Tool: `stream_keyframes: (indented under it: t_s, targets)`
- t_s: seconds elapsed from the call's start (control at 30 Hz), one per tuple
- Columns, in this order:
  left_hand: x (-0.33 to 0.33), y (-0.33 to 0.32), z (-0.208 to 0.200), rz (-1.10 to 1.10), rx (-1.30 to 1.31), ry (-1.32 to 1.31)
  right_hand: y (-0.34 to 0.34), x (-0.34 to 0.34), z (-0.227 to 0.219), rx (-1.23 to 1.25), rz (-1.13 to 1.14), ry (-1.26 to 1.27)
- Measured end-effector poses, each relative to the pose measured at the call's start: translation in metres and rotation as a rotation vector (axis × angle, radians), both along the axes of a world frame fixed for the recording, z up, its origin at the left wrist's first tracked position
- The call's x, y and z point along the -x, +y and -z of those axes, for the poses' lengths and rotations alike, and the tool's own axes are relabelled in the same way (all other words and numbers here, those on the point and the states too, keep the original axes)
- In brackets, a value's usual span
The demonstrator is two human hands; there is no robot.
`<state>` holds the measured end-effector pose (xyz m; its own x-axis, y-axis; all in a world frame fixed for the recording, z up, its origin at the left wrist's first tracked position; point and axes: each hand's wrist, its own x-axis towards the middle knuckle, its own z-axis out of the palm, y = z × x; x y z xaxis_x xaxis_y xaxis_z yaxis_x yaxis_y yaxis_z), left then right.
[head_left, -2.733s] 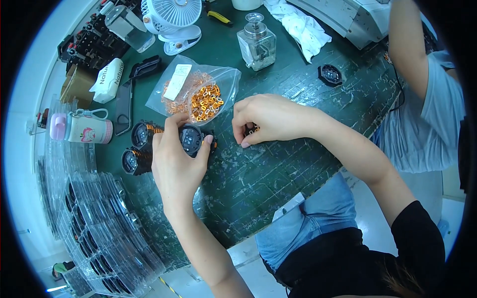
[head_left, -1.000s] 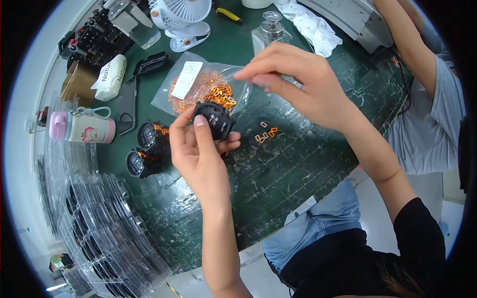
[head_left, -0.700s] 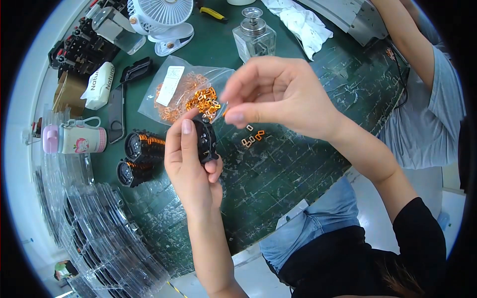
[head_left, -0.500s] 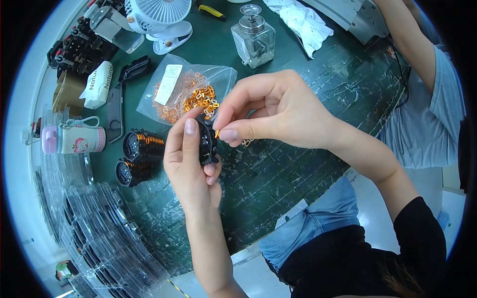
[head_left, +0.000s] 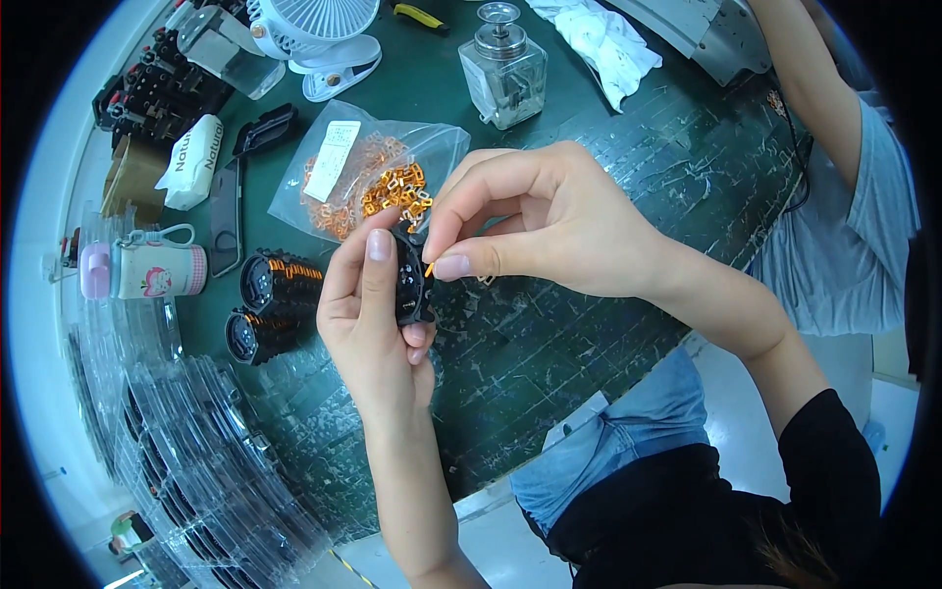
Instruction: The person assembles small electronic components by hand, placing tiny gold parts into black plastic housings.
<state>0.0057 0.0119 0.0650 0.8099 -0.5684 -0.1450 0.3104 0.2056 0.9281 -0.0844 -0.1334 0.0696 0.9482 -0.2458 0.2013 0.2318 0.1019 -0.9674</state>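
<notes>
My left hand (head_left: pixel 368 304) is closed round a black round plastic part (head_left: pixel 410 280), its thumb along the near side. Between thumb and forefinger, my right hand (head_left: pixel 540 226) pinches a small orange clip (head_left: pixel 429 269) at the right edge of that part; whether the clip is seated there I cannot tell. Just beyond my hands lies an unsealed clear plastic bag (head_left: pixel 294 201) with a white label, and many small orange clips (head_left: pixel 392 188) are in and at its mouth. Left of my left hand, two stacks of black round parts (head_left: pixel 260 283) lie on their sides, with orange clips along the upper one.
On the green table (head_left: pixel 549 393) stand a glass pump bottle (head_left: pixel 503 79), a white fan (head_left: pixel 319 39) and a cup with a lilac lid (head_left: pixel 157 270). Clear plastic trays (head_left: pixel 216 461) are stacked at the left. Another person's arm (head_left: pixel 810 79) reaches in at the far right.
Both hands hold nearly the same pose. My left hand and the black part have shifted very slightly; the orange clip remains at the part's edge.
</notes>
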Motion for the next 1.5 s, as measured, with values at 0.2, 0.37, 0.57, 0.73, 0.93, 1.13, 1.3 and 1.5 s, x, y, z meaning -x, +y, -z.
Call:
stream_keyframes:
  t_s: [0.2,0.37,0.57,0.73,0.93,1.13,1.3,1.5]
  targets:
    - [0.001,-0.001,-0.004,-0.037,-0.082,-0.030,0.003,-0.001,0.003,0.004,0.014,-0.031]
    - [0.000,0.004,-0.002,-0.052,-0.024,-0.114,0.008,-0.001,0.005,-0.063,0.008,-0.023]
    - [0.000,0.005,-0.003,-0.065,-0.029,-0.163,0.009,0.000,0.006,-0.156,-0.028,0.000]
    - [0.001,0.005,-0.005,-0.096,-0.087,-0.242,0.004,-0.002,0.007,-0.148,-0.071,0.035]
    - [0.001,0.006,-0.003,-0.083,-0.138,-0.346,-0.003,-0.004,0.009,-0.158,-0.137,0.041]
    - [0.000,0.007,-0.004,-0.061,-0.166,-0.430,-0.005,-0.004,0.005,-0.134,-0.173,0.116]
    - [-0.003,0.012,-0.007,-0.015,-0.161,-0.478,-0.006,-0.004,0.007,-0.079,-0.164,0.132]
    - [-0.024,0.028,-0.017,0.052,-0.311,-0.522,0.001,0.000,-0.001,0.060,-0.147,0.053]
